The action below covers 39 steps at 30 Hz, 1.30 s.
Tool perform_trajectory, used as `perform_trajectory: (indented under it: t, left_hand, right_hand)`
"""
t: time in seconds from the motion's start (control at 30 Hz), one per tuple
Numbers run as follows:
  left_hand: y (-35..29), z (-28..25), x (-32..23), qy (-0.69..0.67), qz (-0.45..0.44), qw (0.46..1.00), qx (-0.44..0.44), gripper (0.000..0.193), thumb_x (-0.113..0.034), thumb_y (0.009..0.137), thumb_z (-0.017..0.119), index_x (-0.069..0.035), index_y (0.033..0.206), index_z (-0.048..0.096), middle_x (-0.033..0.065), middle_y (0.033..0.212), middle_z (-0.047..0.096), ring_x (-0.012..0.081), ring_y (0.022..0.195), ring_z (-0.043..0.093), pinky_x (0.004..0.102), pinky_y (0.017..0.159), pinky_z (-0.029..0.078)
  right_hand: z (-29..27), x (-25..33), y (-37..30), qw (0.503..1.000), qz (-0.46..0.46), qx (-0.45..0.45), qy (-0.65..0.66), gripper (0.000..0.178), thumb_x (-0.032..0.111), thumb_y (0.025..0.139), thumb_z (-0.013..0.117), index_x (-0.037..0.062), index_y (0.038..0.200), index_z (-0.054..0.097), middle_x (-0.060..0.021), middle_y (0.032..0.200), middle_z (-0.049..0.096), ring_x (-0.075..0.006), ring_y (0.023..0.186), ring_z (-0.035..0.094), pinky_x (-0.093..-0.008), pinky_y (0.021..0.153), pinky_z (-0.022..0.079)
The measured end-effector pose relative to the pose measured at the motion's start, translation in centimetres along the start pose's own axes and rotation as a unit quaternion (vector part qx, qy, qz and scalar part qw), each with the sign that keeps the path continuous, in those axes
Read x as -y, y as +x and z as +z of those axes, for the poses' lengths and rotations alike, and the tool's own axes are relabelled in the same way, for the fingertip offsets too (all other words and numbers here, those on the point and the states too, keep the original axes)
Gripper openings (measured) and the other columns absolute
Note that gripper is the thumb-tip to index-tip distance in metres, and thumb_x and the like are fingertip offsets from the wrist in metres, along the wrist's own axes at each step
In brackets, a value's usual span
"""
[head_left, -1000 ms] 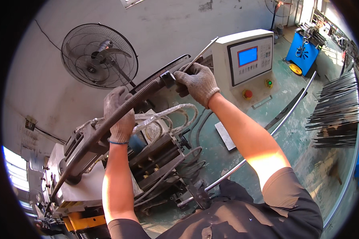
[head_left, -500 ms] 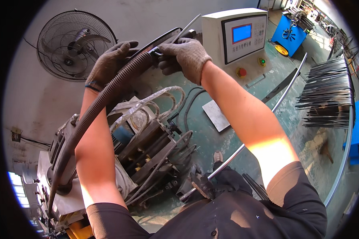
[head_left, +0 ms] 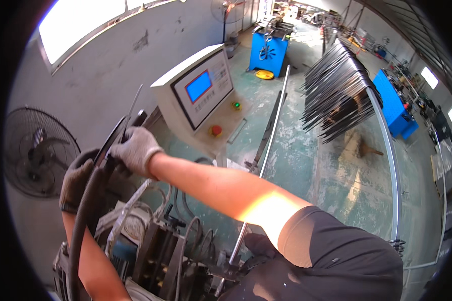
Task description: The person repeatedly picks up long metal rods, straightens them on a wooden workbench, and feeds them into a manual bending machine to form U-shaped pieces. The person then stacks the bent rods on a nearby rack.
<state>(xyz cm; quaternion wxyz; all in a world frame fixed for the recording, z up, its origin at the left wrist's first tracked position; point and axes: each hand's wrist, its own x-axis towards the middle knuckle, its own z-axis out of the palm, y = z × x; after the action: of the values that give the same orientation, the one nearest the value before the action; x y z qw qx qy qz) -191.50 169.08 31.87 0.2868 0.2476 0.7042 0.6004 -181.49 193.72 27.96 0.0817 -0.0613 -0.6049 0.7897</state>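
Note:
My right hand (head_left: 137, 151), in a greyish work glove, is closed with its thumb and fingers pinched together. A thin metal rod (head_left: 133, 106) slants up out of its grip, beside a dark curved bar (head_left: 109, 139). Just below, the thick dark ribbed hose (head_left: 79, 228) runs down along my left forearm. My gloved left hand (head_left: 75, 183) is curled on the far side of the hose and bar, which cover most of its fingers. What it grips is hidden. Both hands are at the upper end of the hose, above a machine (head_left: 140, 246) with cables and wrapped pipes.
A control box (head_left: 160, 93) with a blue screen, red button and green light stands ahead. A floor fan (head_left: 37, 160) is at the left wall. A long metal tube (head_left: 273, 130) crosses below my right arm. Many dark rods (head_left: 336, 95) hang on a rack at right; a blue bench (head_left: 268, 52) stands farther off.
My view has swung right and up, so hands, fan and control box now appear farther left. More of the workshop shows. Both hands stay together at the hose end, with the rod still at my right hand.

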Motion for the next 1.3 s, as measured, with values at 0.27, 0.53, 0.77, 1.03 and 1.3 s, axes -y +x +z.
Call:
perform_trajectory:
  t: [0.27, 0.53, 0.77, 1.03, 1.3]
  left_hand:
    - [-0.6, 1.0, -0.6, 0.029, 0.017, 0.998, -0.046, 0.051, -0.03, 0.106, 0.074, 0.003, 0.144, 0.069, 0.0128, 0.124, 0.078, 0.0187, 0.111, 0.073, 0.0323, 0.098, 0.059]
    - [-0.1, 1.1, 0.6, -0.127, 0.017, 0.991, 0.04, 0.058, -0.03, 0.104, 0.082, 0.004, 0.148, 0.065, 0.0151, 0.13, 0.077, 0.0234, 0.115, 0.075, 0.0375, 0.1, 0.062]
    - [-0.2, 1.9, 0.8, -0.131, -0.006, 0.991, 0.024, 0.046, -0.025, 0.107, 0.077, 0.0, 0.144, 0.069, 0.0139, 0.131, 0.078, 0.0237, 0.121, 0.075, 0.0382, 0.107, 0.061]
    - [-2.2, 1.8, -0.1, 0.064, 0.025, 0.996, -0.061, 0.036, -0.022, 0.112, 0.07, -0.004, 0.143, 0.071, 0.0076, 0.131, 0.078, 0.0159, 0.115, 0.073, 0.0288, 0.101, 0.061]
    - [-0.3, 0.8, 2.3, 0.231, 0.161, 0.96, 0.008, 0.029, -0.023, 0.111, 0.068, -0.011, 0.136, 0.077, 0.004, 0.113, 0.08, 0.0113, 0.098, 0.073, 0.0292, 0.089, 0.061]
  right_hand:
    - [0.8, 0.8, 2.6, 0.9, -0.194, -0.027, -0.39, 0.029, 0.027, 0.087, 0.08, 0.0018, 0.1, 0.083, -0.0272, 0.101, 0.08, -0.0459, 0.102, 0.078, -0.0487, 0.094, 0.062]
    - [-0.9, 2.4, 1.4, 0.979, -0.038, 0.095, -0.177, 0.021, 0.011, 0.104, 0.078, -0.0069, 0.115, 0.074, -0.019, 0.094, 0.083, -0.0257, 0.071, 0.081, -0.0386, 0.063, 0.068]
    - [-2.1, 0.7, 2.5, 0.963, -0.091, 0.066, -0.243, 0.032, 0.032, 0.095, 0.089, 0.0011, 0.102, 0.084, -0.0129, 0.084, 0.083, -0.0201, 0.07, 0.079, -0.0354, 0.07, 0.065]
    - [-0.6, 6.6, 12.0, 0.875, -0.222, -0.018, -0.429, 0.014, 0.023, 0.102, 0.074, 0.0092, 0.102, 0.076, -0.0101, 0.089, 0.079, -0.0237, 0.088, 0.079, -0.0362, 0.076, 0.061]
    - [1.0, 8.9, 12.3, 0.956, -0.158, -0.031, -0.247, 0.015, 0.026, 0.104, 0.075, 0.0154, 0.093, 0.071, -0.0043, 0.067, 0.058, -0.023, 0.061, 0.064, -0.0383, 0.058, 0.054]
